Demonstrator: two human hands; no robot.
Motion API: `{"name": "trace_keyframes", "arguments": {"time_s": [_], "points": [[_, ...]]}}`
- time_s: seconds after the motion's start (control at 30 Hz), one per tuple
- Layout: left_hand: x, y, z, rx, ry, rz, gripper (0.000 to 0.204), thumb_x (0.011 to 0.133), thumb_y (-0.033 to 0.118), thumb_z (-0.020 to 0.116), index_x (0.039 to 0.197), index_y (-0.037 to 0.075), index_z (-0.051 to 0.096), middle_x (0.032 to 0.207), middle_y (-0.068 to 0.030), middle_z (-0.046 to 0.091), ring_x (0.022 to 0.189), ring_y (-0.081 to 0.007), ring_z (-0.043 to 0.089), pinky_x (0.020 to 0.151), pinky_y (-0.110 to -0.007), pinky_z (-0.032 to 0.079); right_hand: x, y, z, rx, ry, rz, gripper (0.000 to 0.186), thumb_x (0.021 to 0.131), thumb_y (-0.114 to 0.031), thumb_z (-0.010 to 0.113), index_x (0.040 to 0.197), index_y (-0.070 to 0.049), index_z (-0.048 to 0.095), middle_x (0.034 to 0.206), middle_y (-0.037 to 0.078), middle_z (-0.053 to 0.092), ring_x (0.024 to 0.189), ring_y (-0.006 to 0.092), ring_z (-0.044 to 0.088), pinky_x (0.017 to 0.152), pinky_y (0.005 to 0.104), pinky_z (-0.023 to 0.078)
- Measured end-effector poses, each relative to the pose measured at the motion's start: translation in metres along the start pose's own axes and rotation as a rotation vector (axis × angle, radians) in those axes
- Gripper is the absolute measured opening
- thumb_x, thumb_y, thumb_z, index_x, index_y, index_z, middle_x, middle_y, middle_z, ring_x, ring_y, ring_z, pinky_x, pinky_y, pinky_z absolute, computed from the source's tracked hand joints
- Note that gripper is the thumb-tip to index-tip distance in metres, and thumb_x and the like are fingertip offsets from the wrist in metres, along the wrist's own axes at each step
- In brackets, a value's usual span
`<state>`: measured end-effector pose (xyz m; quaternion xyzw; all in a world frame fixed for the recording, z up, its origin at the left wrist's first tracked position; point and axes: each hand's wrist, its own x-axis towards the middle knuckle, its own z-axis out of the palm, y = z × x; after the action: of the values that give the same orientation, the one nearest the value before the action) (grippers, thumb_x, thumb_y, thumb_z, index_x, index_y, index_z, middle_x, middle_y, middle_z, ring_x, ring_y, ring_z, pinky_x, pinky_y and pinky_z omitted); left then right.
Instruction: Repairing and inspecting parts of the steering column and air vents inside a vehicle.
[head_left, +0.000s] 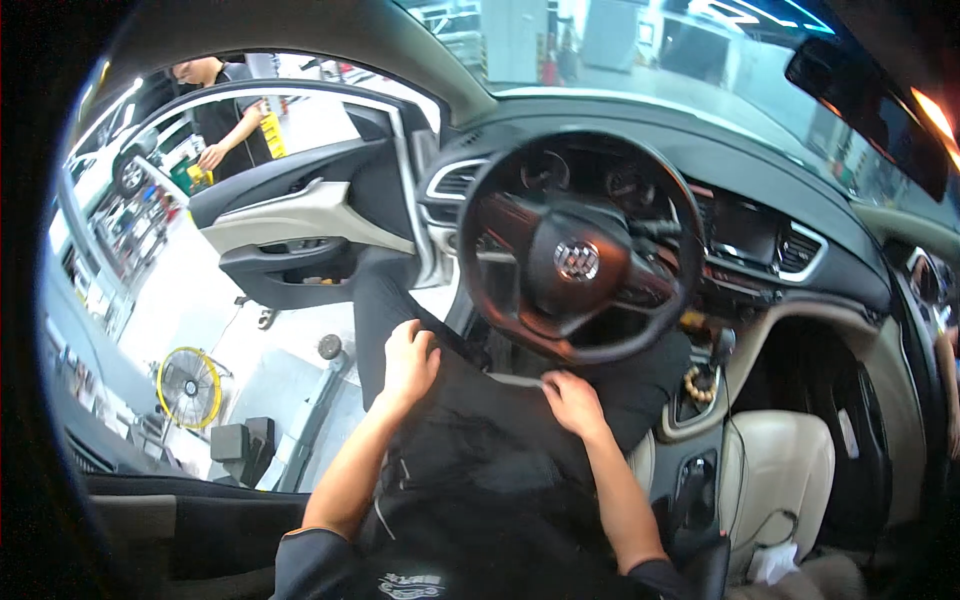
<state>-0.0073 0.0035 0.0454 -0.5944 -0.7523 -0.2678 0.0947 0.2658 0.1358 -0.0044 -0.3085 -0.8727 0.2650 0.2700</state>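
Observation:
I sit in the driver's seat in dark clothing. My left hand (412, 362) rests on my left thigh, fingers loosely bent, thumb a little apart, nothing visible in it. Across my lap, my right hand (575, 402) lies on the dark cloth with loosely curved fingers. Its fingertips are beside a narrow pale strip (515, 380) between my legs; what that strip is I cannot make out. Ahead of both hands stands the steering wheel (578, 262), which neither one touches.
The driver's door (300, 225) stands open on the left. Outside are a yellow round fan (190, 388), a lift arm (310, 405) and a person (230, 120) beyond the door. To my right are the gear lever (724, 345), a beaded bracelet (698, 384) and the passenger seat (780, 460).

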Motion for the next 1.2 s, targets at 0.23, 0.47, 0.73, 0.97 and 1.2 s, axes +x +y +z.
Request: {"name": "trace_keyframes", "arguments": {"time_s": [0.23, 0.47, 0.73, 0.97, 1.2], "points": [[-0.047, -0.031, 0.01, 0.392, 0.07, -0.329, 0.053, 0.078, 0.034, 0.065, 0.118, 0.0, 0.054, 0.134, -0.0238, 0.043, 0.132, -0.0393, 0.03, 0.108, -0.052, 0.022, -0.046, -0.013, -0.006, 0.121, -0.012, 0.077, 0.026, 0.085, -0.021, 0.057, 0.106, -0.007, 0.064, 0.106, 0.014, 0.063, 0.099, 0.0327, 0.06, 0.087, 0.0397, 0.047], [-0.037, -0.046, 0.023, 0.35, 0.145, -0.301, 0.044, 0.078, 0.031, 0.063, 0.11, 0.002, 0.06, 0.128, -0.0204, 0.05, 0.128, -0.0352, 0.037, 0.108, -0.051, 0.024, -0.029, -0.008, -0.013, 0.217, 0.025, 0.102, 0.024, 0.083, -0.015, 0.06, 0.105, -0.004, 0.064, 0.103, 0.017, 0.065, 0.095, 0.0322, 0.062, 0.084, 0.0376, 0.049], [-0.02, -0.021, 0.018, 0.262, 0.175, -0.195, 0.034, 0.078, 0.022, 0.064, 0.104, 0.001, 0.062, 0.125, -0.019, 0.052, 0.128, -0.0355, 0.038, 0.108, -0.05, 0.025, -0.04, 0.009, -0.028, 0.977, -0.051, 0.197, 0.019, 0.085, -0.001, 0.06, 0.104, 0.0, 0.062, 0.099, 0.009, 0.065, 0.085, 0.015, 0.062, 0.076, 0.0288, 0.051], [-0.01, 0.004, 0.021, 0.224, 0.144, -0.152, 0.026, 0.079, 0.017, 0.061, 0.099, 0.001, 0.064, 0.121, -0.0179, 0.055, 0.127, -0.0342, 0.039, 0.109, -0.048, 0.025, -0.05, 0.021, -0.03, 1.464, 0.014, 0.147, 0.038, 0.087, 0.001, 0.058, 0.124, -0.004, 0.049, 0.103, 0.01, 0.062, 0.084, 0.0141, 0.06, 0.075, 0.027, 0.05], [-0.02, -0.011, 0.02, 0.192, 0.197, -0.195, 0.023, 0.078, 0.017, 0.062, 0.095, 0.002, 0.066, 0.116, -0.0171, 0.057, 0.125, -0.035, 0.041, 0.108, -0.049, 0.026, -0.049, 0.026, -0.031, 1.402, -0.059, 0.166, 0.042, 0.086, 0.0, 0.06, 0.125, -0.002, 0.047, 0.107, 0.011, 0.06, 0.088, 0.0155, 0.06, 0.08, 0.0278, 0.049]]}}
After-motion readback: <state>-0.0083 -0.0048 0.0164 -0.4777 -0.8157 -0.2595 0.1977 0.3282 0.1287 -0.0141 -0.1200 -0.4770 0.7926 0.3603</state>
